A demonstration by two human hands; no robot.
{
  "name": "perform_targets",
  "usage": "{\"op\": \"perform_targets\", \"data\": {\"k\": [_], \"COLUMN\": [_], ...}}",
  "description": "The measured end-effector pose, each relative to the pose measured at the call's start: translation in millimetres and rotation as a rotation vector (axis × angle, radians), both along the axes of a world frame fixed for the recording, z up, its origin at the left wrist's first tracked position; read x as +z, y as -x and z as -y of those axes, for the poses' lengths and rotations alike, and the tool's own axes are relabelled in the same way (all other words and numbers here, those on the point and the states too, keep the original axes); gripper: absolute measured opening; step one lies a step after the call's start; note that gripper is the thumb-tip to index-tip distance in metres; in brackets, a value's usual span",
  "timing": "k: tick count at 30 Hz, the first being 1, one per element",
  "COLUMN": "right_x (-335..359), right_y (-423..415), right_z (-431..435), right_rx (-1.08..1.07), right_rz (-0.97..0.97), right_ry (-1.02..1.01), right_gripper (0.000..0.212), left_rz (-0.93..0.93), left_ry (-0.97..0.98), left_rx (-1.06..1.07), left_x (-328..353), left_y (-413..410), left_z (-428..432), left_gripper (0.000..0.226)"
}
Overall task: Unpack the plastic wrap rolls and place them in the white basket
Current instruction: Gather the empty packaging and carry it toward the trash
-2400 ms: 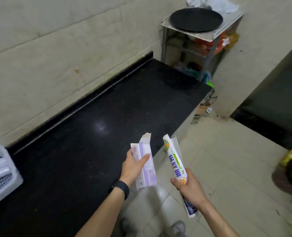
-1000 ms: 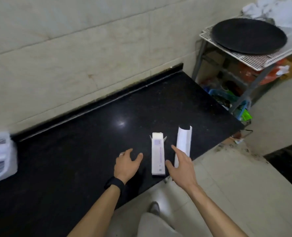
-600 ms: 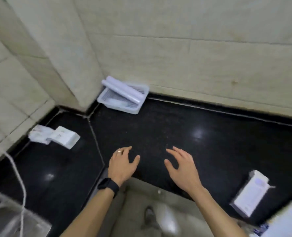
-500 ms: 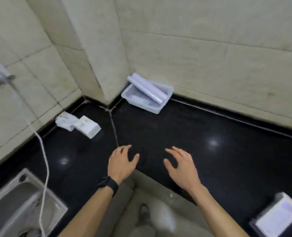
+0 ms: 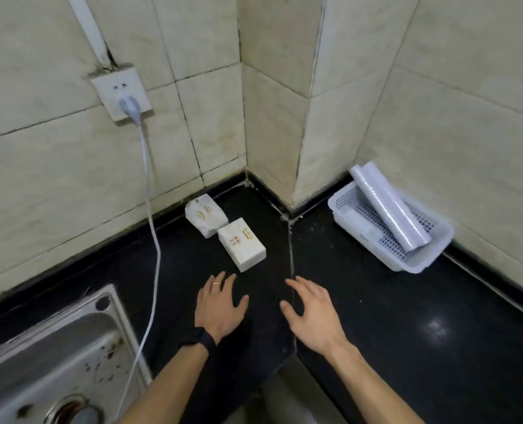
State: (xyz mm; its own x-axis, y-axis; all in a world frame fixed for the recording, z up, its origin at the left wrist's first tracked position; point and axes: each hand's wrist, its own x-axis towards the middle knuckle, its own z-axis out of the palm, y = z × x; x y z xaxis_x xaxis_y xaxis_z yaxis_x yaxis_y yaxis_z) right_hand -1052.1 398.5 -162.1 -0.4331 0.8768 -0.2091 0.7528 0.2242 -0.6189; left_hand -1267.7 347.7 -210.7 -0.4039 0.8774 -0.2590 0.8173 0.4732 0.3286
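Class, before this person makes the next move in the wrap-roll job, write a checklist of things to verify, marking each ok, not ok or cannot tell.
1. Hands free: left hand and right hand hold nothing, fingers spread over the counter: ok.
2. White basket upright on the counter by the wall: ok.
3. Room in the basket: rolls lie slanted, one end over the rim, mesh floor showing beside them: ok.
4. A boxed roll to unpack in view: none seen: not ok.
5. Whether the two white packs hold wrap: cannot tell.
6. Cable apart from the left hand: ok.
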Motion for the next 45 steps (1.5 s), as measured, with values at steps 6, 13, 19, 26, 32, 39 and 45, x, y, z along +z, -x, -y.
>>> {"op": "perform_targets", "data": {"k": [6,13,19,26,32,39,45], "right_x": [-30.9,-76.4,-108.3,-105.1,-93.1,-94.1,-125.6], "right_y": [76.0,133.6,151.6,150.6,157.5,213.6,235.9], "right_z": [-59.6,-100.6,-112.1,-127.3,-197.8,-287.0,-298.9], "right_rx": [0.058,0.161,0.084,0.012,-0.116,-0.020,0.078], "right_rz": [0.074,0.209,0.184,0.001,-0.069,0.111,0.392], "right_ry": [0.040,0.004,0.088,0.078,0.018,-0.133,-0.385], "right_gripper": [0.070,0.083,0.079,0.077,0.073,0.084,0.079], "left_rz": [0.017,0.027,-0.007,-0.028,0.013,-0.081,-0.117], "left_ry": [0.113,0.224,0.212,0.152,-0.013,0.025,0.073], "left_rx": [0.020,-0.015,-0.013,0.034,0.203,0.122,0.084], "left_x": [-36.3,-85.7,-91.4,-75.7,-59.2,-65.1,-75.6], "left_y": [46.2,67.1,62.3,81.5,120.9,151.6,157.9], "left_z": [-35.3,-38.0,-37.0,-64.3,-129.1,-187.1,-194.1], "left_gripper": [0.075,0.072,0.074,0.064,0.076,0.088,0.057]}}
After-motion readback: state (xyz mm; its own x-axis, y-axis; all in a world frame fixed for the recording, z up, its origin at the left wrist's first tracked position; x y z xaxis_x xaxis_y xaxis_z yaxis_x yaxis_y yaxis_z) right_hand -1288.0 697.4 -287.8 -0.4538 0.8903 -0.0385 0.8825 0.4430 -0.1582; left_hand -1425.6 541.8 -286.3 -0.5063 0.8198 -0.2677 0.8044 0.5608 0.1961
